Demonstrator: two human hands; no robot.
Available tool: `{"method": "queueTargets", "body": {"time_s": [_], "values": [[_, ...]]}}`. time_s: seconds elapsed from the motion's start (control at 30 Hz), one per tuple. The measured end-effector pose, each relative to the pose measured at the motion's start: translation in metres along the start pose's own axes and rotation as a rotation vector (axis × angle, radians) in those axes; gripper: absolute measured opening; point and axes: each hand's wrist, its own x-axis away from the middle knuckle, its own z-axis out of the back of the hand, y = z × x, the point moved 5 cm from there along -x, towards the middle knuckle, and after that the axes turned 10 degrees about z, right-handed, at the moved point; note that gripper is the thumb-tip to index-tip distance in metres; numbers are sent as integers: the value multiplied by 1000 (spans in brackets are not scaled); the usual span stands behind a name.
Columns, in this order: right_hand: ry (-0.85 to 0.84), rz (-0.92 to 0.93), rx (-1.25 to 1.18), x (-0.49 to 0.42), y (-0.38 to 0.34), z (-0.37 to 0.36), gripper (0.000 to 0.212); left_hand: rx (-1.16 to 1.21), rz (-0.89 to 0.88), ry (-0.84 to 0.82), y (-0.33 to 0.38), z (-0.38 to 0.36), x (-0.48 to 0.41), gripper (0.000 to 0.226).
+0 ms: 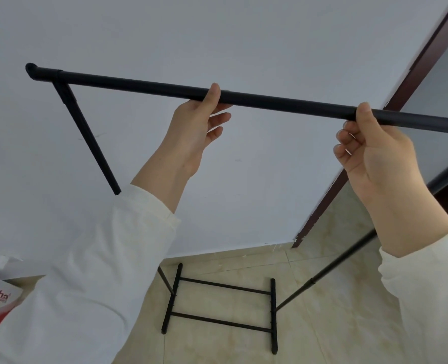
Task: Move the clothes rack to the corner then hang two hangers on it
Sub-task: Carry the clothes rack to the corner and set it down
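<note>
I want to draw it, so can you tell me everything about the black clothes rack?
The clothes rack is thin, matte black tubing, seemingly metal. Its top bar runs across the view; slanted side poles drop to a ladder-like base on the tiled floor, near the white wall. No hangers show. The left hand and right hand hold the top bar, fingers wrapped around it.

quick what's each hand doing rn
Left hand: thumb and fingers closed on the rack's top bar.
Right hand: closed on the same bar, further right.
</note>
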Motion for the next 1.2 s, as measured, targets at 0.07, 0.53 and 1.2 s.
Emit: {"method": "queueTargets", "body": {"time_s": [0.07, 0.53, 1.2], "values": [[13, -4, -3, -2, 0, 1, 14, -3, 0, -6, -1, 0, -2, 24], [50, -9, 73, -4, 9, 4, 13, -7, 35, -4, -11, -4, -11, 32], [152, -122, 320, 30, 36, 84, 15, -800, -425, -133, 31, -35, 18, 6]]}}
